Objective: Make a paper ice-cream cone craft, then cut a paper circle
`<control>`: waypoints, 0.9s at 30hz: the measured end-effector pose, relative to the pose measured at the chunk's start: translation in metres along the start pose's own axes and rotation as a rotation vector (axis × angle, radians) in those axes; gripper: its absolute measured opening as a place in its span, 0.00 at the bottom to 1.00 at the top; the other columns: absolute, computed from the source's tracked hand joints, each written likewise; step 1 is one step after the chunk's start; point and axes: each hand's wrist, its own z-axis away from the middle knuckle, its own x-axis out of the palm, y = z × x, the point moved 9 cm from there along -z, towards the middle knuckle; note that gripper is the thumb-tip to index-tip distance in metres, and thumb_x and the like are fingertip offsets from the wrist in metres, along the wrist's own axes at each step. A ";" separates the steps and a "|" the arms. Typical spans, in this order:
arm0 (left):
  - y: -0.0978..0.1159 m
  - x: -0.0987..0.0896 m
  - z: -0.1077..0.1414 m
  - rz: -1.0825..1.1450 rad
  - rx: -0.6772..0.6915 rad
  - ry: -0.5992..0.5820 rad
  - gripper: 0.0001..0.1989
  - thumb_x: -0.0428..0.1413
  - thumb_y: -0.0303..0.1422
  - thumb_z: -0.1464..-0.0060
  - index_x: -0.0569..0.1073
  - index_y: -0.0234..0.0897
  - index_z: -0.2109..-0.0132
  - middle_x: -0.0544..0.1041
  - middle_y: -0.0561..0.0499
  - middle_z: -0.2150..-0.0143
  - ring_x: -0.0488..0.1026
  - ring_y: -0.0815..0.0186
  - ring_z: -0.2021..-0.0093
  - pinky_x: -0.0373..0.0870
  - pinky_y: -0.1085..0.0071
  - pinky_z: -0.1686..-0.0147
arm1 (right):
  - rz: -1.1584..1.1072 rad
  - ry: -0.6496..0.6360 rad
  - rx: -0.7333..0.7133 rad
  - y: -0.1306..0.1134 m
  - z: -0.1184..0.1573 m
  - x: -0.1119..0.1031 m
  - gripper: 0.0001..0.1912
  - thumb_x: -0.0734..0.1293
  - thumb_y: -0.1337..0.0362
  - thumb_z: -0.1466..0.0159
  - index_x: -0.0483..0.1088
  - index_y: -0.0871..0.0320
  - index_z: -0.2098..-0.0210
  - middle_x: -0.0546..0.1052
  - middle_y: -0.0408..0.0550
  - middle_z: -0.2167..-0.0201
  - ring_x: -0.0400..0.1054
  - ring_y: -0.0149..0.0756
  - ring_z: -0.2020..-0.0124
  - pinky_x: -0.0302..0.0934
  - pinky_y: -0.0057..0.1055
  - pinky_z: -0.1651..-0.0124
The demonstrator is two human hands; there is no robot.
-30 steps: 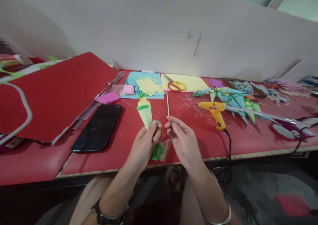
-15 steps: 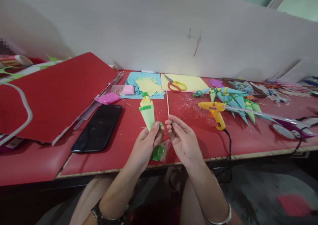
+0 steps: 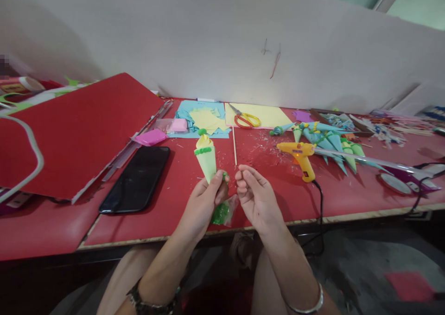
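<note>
Paper cone, green-trimmed, tilts above the counter in the grasp of the left hand; right hand pinches a small green piece; green packet lies between them, phone left, glue gun right, scissors beyond

The paper cone is pale green, banded brighter green beneath a yellow swirl, with a green ball on top. Around it – sheet light blue at twelve o'clock, scissors red and yellow between one and two, glue gun yellow at three, bracelet dark and mottled near seven, packet bright pink at ten – the tabletop runs red.
</note>
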 end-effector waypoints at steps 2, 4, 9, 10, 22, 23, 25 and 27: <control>0.000 -0.001 0.000 -0.015 0.001 0.011 0.15 0.55 0.44 0.52 0.67 0.35 0.73 0.54 0.62 0.87 0.49 0.75 0.83 0.51 0.79 0.82 | 0.021 0.016 0.011 0.001 -0.001 0.000 0.10 0.73 0.70 0.54 0.75 0.61 0.70 0.77 0.43 0.75 0.69 0.22 0.75 0.65 0.15 0.72; -0.001 -0.001 0.000 -0.022 -0.002 0.013 0.15 0.55 0.44 0.52 0.67 0.35 0.73 0.54 0.62 0.87 0.49 0.75 0.83 0.51 0.79 0.82 | 0.038 0.026 0.015 0.001 -0.001 -0.001 0.10 0.72 0.70 0.53 0.75 0.60 0.70 0.77 0.44 0.74 0.70 0.24 0.73 0.66 0.17 0.70; -0.001 0.001 0.001 -0.016 -0.013 0.008 0.17 0.56 0.45 0.54 0.67 0.35 0.74 0.53 0.62 0.87 0.48 0.76 0.84 0.51 0.80 0.83 | 0.070 -0.003 -0.043 -0.004 0.000 -0.002 0.04 0.70 0.66 0.49 0.73 0.59 0.74 0.74 0.40 0.78 0.65 0.20 0.79 0.63 0.15 0.75; -0.001 0.002 0.001 -0.012 -0.016 0.000 0.17 0.56 0.45 0.54 0.67 0.35 0.74 0.53 0.62 0.87 0.48 0.76 0.84 0.51 0.80 0.83 | 0.067 -0.016 -0.063 -0.005 0.000 -0.001 0.04 0.70 0.65 0.49 0.72 0.59 0.75 0.73 0.39 0.79 0.64 0.19 0.80 0.61 0.15 0.76; 0.001 0.012 0.005 0.013 -0.060 -0.182 0.17 0.54 0.44 0.50 0.65 0.35 0.76 0.52 0.62 0.87 0.46 0.76 0.84 0.54 0.80 0.79 | 0.015 0.039 -0.112 -0.012 0.000 -0.007 0.07 0.71 0.60 0.48 0.73 0.58 0.74 0.70 0.38 0.79 0.62 0.19 0.78 0.60 0.16 0.72; -0.001 0.013 0.006 0.002 -0.068 -0.189 0.17 0.54 0.44 0.50 0.64 0.35 0.76 0.52 0.62 0.87 0.46 0.76 0.84 0.54 0.79 0.79 | 0.003 0.030 -0.120 -0.013 0.000 -0.007 0.07 0.71 0.60 0.48 0.72 0.58 0.75 0.69 0.37 0.80 0.61 0.19 0.79 0.60 0.16 0.72; -0.003 0.012 0.006 -0.015 -0.069 -0.180 0.18 0.54 0.45 0.51 0.63 0.36 0.77 0.51 0.63 0.88 0.46 0.76 0.84 0.54 0.79 0.78 | -0.010 0.006 -0.132 -0.015 0.000 -0.004 0.06 0.71 0.63 0.49 0.70 0.57 0.77 0.67 0.35 0.81 0.59 0.18 0.79 0.60 0.15 0.72; -0.003 0.010 0.005 -0.031 -0.064 -0.167 0.18 0.54 0.45 0.51 0.63 0.35 0.77 0.51 0.63 0.88 0.47 0.77 0.84 0.54 0.79 0.79 | -0.003 -0.001 -0.142 -0.017 0.001 -0.003 0.05 0.72 0.66 0.50 0.70 0.57 0.77 0.67 0.35 0.81 0.60 0.19 0.79 0.60 0.15 0.72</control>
